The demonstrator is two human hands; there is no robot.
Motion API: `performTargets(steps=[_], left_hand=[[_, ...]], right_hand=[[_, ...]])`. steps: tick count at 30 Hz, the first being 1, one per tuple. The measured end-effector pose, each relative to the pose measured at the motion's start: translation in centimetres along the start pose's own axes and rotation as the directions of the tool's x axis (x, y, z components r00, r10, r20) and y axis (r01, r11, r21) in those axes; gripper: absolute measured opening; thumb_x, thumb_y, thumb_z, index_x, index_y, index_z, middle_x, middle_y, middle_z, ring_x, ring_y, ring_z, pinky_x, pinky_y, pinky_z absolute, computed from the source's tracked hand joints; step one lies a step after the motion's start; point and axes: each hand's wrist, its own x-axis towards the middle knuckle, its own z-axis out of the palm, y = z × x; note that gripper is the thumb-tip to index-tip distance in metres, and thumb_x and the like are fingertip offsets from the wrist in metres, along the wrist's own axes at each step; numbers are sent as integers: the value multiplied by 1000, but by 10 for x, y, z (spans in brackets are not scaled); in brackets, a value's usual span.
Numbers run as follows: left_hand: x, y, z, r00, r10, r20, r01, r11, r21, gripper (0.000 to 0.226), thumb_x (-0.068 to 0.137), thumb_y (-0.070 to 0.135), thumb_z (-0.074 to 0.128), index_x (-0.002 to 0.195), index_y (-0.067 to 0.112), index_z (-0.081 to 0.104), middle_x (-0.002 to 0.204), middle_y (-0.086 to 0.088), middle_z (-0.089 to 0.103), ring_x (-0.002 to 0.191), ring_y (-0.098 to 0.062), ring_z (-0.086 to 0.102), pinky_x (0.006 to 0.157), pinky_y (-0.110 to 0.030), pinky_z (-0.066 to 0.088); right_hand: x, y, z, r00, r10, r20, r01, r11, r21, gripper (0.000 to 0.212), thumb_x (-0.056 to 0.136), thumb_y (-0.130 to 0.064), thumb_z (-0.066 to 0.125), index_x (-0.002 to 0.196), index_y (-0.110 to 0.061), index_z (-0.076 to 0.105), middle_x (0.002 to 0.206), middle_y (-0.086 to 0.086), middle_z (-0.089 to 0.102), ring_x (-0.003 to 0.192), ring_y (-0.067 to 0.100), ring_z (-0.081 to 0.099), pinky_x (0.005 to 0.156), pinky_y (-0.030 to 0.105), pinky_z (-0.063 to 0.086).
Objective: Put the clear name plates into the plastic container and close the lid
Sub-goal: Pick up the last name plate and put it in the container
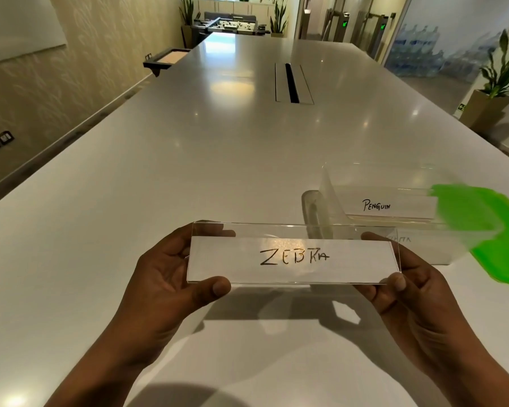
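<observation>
L grip (171,277), R grip (409,286): pinching ends of clear acrylic ZEBRA name plate (294,259) | clear plastic container (394,179) just beyond, lid off | on white desk (159,186)

I can't make out the whole green lid (479,227): it is smeared with blur, runs off the right edge and hides the right end of the plastic container (376,168). The lower name plate (406,240) in there carries lettering too faint for me to read. The ZEBRA name plate (291,257) covers the fingers of the left hand (165,277) and right hand (417,289).
</observation>
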Motion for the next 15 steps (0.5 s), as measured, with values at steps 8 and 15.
performTargets(steps=[8, 15], left_hand=[[0, -1, 0, 1000, -1, 2, 1, 1000, 22, 68, 48, 52, 92, 110, 31, 70, 118, -4, 71, 112, -24, 67, 77, -29, 58], [1, -2, 1, 1000, 8, 8, -8, 1000, 29, 68, 49, 51, 92, 110, 31, 70, 118, -3, 71, 111, -23, 67, 77, -28, 58]], right_hand=[[-1, 0, -1, 1000, 3, -6, -4, 1000, -21, 80, 44, -38, 96, 113, -8, 68, 87, 13, 73, 70, 20, 70, 66, 26, 56], [-2, -1, -1, 1000, 14, -11, -14, 1000, -8, 82, 42, -36, 97, 113, -8, 68, 80, 14, 72, 62, 21, 68, 62, 25, 55]])
